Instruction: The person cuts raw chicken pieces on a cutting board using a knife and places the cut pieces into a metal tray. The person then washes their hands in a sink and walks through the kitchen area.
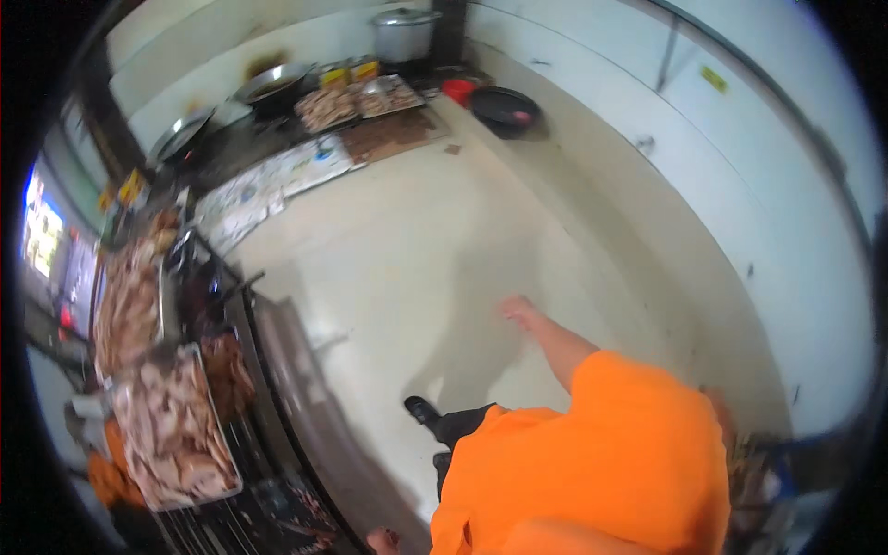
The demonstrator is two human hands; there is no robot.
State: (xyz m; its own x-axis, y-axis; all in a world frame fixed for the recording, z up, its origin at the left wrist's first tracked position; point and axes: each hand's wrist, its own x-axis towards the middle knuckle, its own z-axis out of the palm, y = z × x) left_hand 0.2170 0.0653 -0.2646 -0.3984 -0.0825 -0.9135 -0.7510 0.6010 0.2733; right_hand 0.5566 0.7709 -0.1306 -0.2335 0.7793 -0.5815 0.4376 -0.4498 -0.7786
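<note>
My right hand (517,308) hangs over the pale floor, slightly blurred, with nothing visible in it and its fingers loosely apart. At the bottom edge my left hand (383,540) is partly cut off, near the edge of a dark slatted table (260,444); whether it holds something cannot be told. On that table lie a metal tray of pale raw meat pieces (177,430), a darker heap of meat (227,374) and, farther along, a long tray of meat strips (128,305).
Two woks (274,87) and a lidded pot (404,35) stand along the far wall, near trays of meat (326,107). A black basin (504,111) and a red container (458,90) are by the right wall. Orange clothing (107,461) shows beyond the table.
</note>
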